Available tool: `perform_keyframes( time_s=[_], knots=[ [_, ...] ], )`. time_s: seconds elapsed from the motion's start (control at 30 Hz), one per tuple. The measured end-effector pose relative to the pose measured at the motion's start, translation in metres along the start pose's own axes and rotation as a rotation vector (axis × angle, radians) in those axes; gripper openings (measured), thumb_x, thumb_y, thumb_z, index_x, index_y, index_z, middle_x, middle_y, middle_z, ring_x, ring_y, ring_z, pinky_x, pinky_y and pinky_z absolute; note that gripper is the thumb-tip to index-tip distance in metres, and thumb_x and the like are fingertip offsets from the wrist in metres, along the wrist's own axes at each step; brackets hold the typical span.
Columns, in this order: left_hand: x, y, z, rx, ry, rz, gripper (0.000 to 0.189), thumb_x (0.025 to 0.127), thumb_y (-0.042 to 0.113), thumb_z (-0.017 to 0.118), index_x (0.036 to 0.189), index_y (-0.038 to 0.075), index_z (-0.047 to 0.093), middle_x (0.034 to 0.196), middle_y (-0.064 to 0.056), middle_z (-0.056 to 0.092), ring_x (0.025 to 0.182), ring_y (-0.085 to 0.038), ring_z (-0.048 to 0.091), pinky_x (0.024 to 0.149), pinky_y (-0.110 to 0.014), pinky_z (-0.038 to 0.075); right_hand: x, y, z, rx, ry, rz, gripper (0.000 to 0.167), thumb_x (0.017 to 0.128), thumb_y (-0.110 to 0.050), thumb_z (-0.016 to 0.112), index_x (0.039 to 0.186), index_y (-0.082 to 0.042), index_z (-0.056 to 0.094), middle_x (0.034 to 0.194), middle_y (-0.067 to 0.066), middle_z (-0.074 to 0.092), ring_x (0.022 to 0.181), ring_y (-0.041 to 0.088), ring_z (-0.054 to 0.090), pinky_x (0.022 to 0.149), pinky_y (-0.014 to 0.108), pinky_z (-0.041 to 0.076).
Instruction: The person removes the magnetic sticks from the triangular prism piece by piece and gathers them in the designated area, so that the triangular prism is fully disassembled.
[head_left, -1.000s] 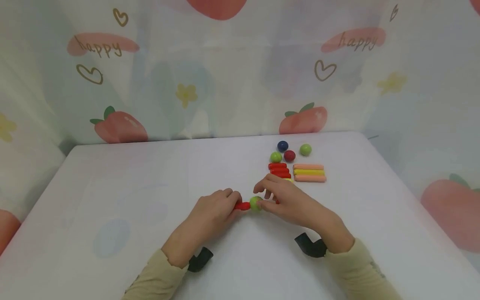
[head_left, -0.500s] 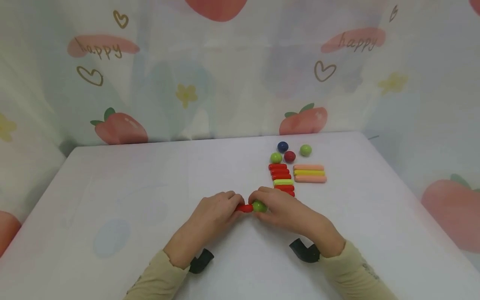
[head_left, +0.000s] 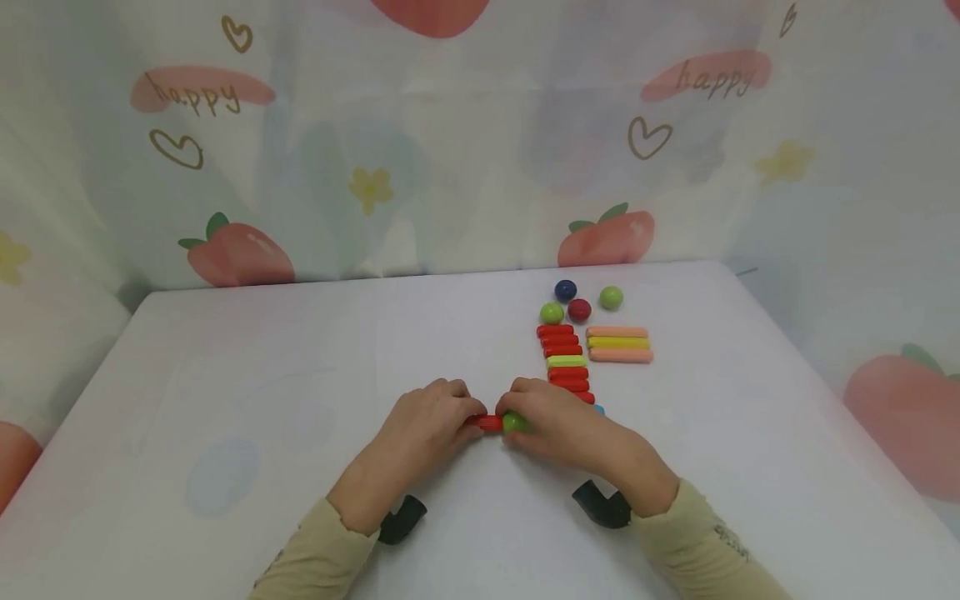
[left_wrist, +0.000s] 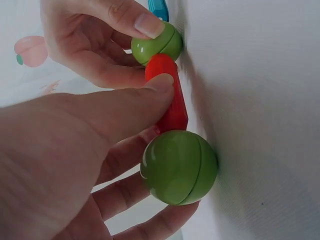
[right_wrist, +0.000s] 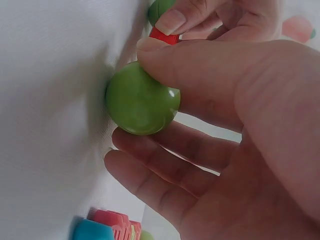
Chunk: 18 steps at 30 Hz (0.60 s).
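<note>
In the head view my left hand (head_left: 426, 425) and right hand (head_left: 564, 423) meet low over the white table. My left thumb and fingers pinch a short red rod (left_wrist: 172, 110). A green ball (left_wrist: 179, 167) sits at the rod's near end in the left wrist view, beside the left fingers. At the other end, a second green ball (right_wrist: 142, 100) touches the rod, and my right thumb and fingers hold it. Whether the rod's tip is inside that ball cannot be seen. The left-hand ball is hidden by the hand in the head view.
Right of centre lies a column of red rods (head_left: 562, 341), with a yellow-green rod (head_left: 567, 362) and a partly hidden blue rod (head_left: 599, 409). Longer pink and yellow rods (head_left: 618, 342) lie beside it. Behind are loose green, red and blue balls (head_left: 566, 291). A patterned curtain (head_left: 465, 167) stands behind.
My right hand has come in toward the left and closed its fingers round the green ball by the rod. More of the rod column shows now. The left hand has hardly moved.
</note>
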<state>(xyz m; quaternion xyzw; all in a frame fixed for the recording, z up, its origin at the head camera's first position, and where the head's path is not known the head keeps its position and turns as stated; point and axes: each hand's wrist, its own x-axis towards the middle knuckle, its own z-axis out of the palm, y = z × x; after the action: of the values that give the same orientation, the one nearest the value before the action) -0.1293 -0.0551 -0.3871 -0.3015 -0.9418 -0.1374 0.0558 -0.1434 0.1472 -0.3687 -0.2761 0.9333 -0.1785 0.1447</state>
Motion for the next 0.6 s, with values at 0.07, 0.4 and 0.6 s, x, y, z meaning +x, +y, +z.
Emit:
perform_keyframes(
  time_s=[0.07, 0.4, 0.6],
  knots=[
    [0.0, 0.0004, -0.0003, 0.007, 0.006, -0.002, 0.012, 0.084, 0.025, 0.08, 0.096, 0.021, 0.079, 0.084, 0.005, 0.066, 0.073, -0.011, 0.057, 0.056, -0.021, 0.046, 0.0003, -0.0003, 0.0, 0.0, 0.0, 0.01, 0.029, 0.085, -0.019, 0.079, 0.112, -0.015, 0.071, 0.099, -0.004, 0.063, 0.089, 0.009, 0.057, 0.078, 0.024, 0.054],
    [-0.0008, -0.0036, -0.0004, 0.095, -0.001, -0.02, 0.008, 0.083, 0.021, 0.08, 0.091, 0.019, 0.078, 0.082, 0.004, 0.065, 0.075, -0.013, 0.06, 0.058, -0.024, 0.049, -0.003, -0.0021, -0.0032, 0.003, -0.045, 0.019, 0.03, 0.084, -0.016, 0.079, 0.113, -0.012, 0.072, 0.102, -0.001, 0.064, 0.092, 0.012, 0.058, 0.083, 0.03, 0.056],
    [-0.0003, -0.0073, 0.0018, 0.077, 0.016, -0.009, 0.009, 0.083, 0.019, 0.081, 0.091, 0.018, 0.078, 0.081, 0.003, 0.066, 0.072, -0.015, 0.059, 0.057, -0.025, 0.048, -0.006, -0.0034, -0.0076, -0.003, -0.045, 0.016, 0.03, 0.085, -0.015, 0.078, 0.115, -0.012, 0.071, 0.104, -0.001, 0.065, 0.094, 0.012, 0.06, 0.084, 0.03, 0.057]
  ],
)
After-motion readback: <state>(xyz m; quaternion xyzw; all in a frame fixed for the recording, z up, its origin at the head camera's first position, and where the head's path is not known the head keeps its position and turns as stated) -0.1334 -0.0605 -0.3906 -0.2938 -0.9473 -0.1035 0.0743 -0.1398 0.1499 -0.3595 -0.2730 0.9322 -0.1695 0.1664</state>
